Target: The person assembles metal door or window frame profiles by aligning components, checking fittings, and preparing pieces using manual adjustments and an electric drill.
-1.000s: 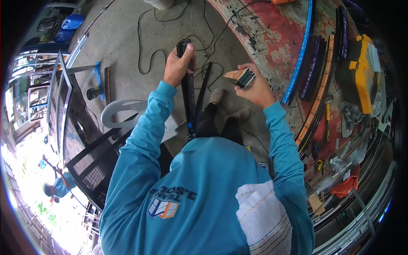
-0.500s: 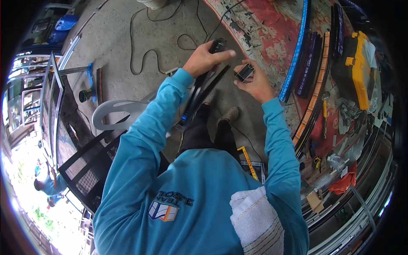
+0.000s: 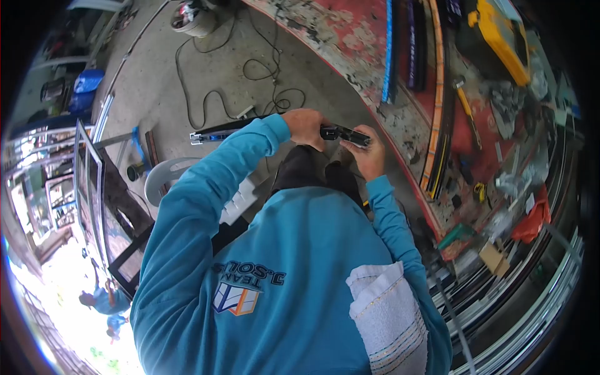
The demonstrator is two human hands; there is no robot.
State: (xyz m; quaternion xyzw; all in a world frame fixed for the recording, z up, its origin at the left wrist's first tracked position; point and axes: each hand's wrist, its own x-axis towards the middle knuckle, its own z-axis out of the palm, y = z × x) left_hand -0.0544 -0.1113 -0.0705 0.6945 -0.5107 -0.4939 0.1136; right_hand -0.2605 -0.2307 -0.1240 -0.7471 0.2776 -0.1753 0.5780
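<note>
My left hand (image 3: 304,127) is wrapped round a long black profile (image 3: 220,133), which runs out sideways to the left under my sleeve. The profile's right end is in front of my body. My right hand (image 3: 367,153) pinches a small black piece (image 3: 357,138) against or very close to that end; whether they are joined I cannot tell. A white towel (image 3: 384,312) hangs over the front of my blue shirt.
To the right stands a red, worn table (image 3: 350,37) with long strips (image 3: 435,94), a hammer (image 3: 465,103) and a yellow case (image 3: 500,37). A bucket (image 3: 195,22) and black cable (image 3: 275,75) are on the floor. People (image 3: 106,300) show at the lower left.
The long profile has turned from upright to nearly level. My right hand has brought the small piece down to its end. The view has shifted.
</note>
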